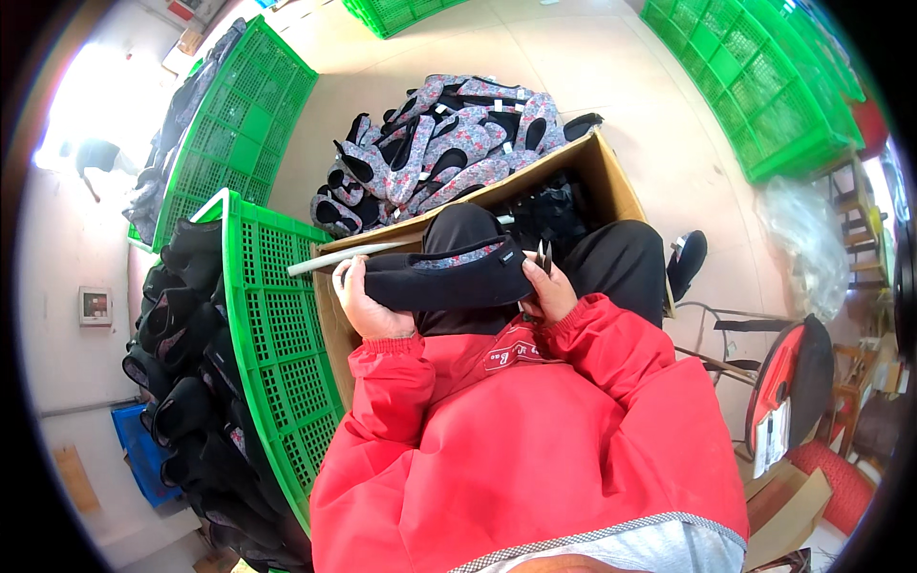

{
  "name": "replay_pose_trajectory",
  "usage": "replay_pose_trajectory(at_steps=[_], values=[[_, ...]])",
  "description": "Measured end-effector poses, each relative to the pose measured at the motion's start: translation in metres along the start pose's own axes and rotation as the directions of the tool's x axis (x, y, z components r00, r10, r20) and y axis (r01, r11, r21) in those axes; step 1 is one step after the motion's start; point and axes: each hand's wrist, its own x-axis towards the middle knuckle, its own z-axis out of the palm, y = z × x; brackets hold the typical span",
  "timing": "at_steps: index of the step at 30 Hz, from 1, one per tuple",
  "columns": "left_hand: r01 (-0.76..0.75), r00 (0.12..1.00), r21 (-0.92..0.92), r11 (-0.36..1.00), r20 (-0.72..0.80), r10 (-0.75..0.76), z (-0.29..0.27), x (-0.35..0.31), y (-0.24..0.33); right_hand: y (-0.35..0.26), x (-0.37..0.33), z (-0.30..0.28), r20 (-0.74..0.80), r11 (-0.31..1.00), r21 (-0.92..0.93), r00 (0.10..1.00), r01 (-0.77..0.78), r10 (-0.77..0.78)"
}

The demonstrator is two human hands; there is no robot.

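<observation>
A black slipper-like shoe [430,284] with a floral lining at its opening lies level across my lap, held between both hands. My left hand [368,304] is closed on one end, the thumb along its side. At the other end, my right hand [549,292] pinches the shoe near a small dark tag. Small metal thread snips [543,254] stick up from the same right hand, blades pointing away from me. The shoe's underside is hidden.
Before my knees stands a cardboard box [616,177] with dark items inside. Beyond it is a heap of floral slippers [458,143]. A white tube [344,256] lies by the box. Left, a green crate [287,334] adjoins piled black slippers [186,382]. Another green crate [755,86] stands far right.
</observation>
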Motion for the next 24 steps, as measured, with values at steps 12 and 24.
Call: replay_pose_trajectory(at_steps=[12, 24], values=[[-0.012, 0.967, 0.031, 0.999, 0.255, 0.003, 0.006, -0.020, -0.002, 0.010, 0.011, -0.012, -0.164, 0.983, 0.169, 0.982, -0.069, 0.097], [0.453, 0.816, 0.304, 0.838, 0.238, -0.527, -0.032, -0.011, 0.008, 0.007, 0.014, -0.036, -0.059, 0.994, 0.061, 0.994, -0.093, 0.097]])
